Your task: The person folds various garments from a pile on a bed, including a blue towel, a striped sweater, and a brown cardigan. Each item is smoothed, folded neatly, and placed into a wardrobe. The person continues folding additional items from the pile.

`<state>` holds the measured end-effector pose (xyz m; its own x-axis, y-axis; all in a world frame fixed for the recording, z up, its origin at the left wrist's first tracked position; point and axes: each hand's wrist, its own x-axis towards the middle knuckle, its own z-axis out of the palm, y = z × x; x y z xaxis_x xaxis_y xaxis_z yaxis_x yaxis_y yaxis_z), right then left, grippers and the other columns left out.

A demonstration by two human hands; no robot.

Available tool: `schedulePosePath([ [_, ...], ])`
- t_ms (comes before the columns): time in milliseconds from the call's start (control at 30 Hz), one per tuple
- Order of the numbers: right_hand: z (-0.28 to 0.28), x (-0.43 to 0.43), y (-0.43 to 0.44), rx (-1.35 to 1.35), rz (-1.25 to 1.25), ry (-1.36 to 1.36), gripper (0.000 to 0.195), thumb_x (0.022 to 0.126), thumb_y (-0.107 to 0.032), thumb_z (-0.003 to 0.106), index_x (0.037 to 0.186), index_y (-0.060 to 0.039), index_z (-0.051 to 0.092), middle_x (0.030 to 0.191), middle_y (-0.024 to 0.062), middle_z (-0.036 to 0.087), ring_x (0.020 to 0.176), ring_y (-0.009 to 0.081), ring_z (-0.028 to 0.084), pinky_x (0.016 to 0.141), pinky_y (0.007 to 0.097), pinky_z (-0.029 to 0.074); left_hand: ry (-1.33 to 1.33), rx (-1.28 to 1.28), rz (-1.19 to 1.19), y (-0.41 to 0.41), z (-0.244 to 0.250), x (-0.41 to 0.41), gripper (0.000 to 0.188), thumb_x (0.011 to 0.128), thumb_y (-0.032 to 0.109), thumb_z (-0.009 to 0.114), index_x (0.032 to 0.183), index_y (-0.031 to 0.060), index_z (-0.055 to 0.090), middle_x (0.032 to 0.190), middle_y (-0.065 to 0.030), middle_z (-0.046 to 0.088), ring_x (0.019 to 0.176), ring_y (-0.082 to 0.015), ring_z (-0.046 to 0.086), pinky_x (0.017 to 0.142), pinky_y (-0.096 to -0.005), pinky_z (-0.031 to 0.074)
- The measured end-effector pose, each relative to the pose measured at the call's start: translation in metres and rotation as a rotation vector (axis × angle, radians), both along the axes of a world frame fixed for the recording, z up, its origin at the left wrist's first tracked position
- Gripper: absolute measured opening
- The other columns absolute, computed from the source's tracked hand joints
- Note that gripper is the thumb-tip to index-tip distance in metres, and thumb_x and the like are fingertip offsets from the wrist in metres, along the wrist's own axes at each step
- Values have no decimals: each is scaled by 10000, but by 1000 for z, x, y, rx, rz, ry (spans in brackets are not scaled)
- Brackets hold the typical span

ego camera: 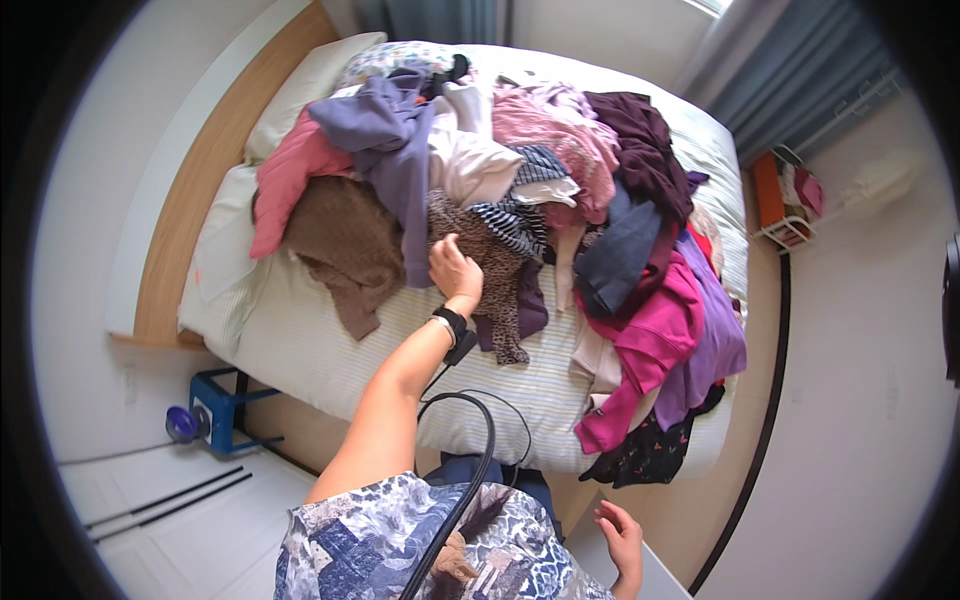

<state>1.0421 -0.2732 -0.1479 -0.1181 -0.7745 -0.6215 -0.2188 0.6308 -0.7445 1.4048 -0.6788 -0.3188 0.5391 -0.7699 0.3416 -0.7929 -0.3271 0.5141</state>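
Observation:
My left hand reaches over the bed to a leopard-print garment; its fingers are bent at the cloth's left edge, and whether they grip it is unclear. Left of it hang the sleeve of a grey-purple sweatshirt and a brown fleece garment. Just above lies a black-and-white striped garment. My right hand is low at my side, fingers loosely bent, with nothing visible in it. Nearest to it on the bed are a dark patterned garment and a magenta sweatshirt.
Clothes are heaped across the striped bedding, among them a pink padded garment and a dark maroon one. A blue stool stands left of the bed, a white wire rack at the right. A black cable crosses before me.

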Motion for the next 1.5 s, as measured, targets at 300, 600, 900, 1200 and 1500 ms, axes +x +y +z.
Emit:
schedulePosePath([
  [300,-26,-40,-2,16,113,-39,340,872,15,607,1210,-11,622,1023,112,705,940,160,667,826,278,532,1200,536,-200,20,-26,102,663,856,273,702,1409,80,391,1443,-112,442,1337,-317,405,998,-555,395],
  [600,-59,-78,-21,17,183,-100,324,881,-5,618,1204,-28,628,1011,95,711,915,146,674,822,265,532,804,464,182,65,-88,140,666,812,113,597,1428,21,361,1406,-254,445,1288,-381,452,1049,-428,394],
  [900,-83,-25,-46,72,348,-20,332,914,-76,626,1241,-24,604,1106,92,670,1007,153,627,858,277,507,97,951,101,65,-110,186,1005,719,239,814,1515,298,202,1605,-109,60,1450,-422,82,1039,-682,308],
  [1200,-60,16,-68,188,322,27,314,904,-45,617,1217,-27,618,1009,78,712,908,122,665,811,262,526,844,-152,483,62,-142,274,406,824,-20,438,1205,42,563,1188,-163,611,1013,-354,613,888,-393,492],
  [1500,-24,28,-102,-70,451,-62,306,884,-19,625,1189,-1,624,979,90,714,896,120,658,775,262,525,1000,-799,-271,89,268,327,270,903,75,477,1101,-47,615,1080,-157,646,974,-250,651,855,-365,538],
])
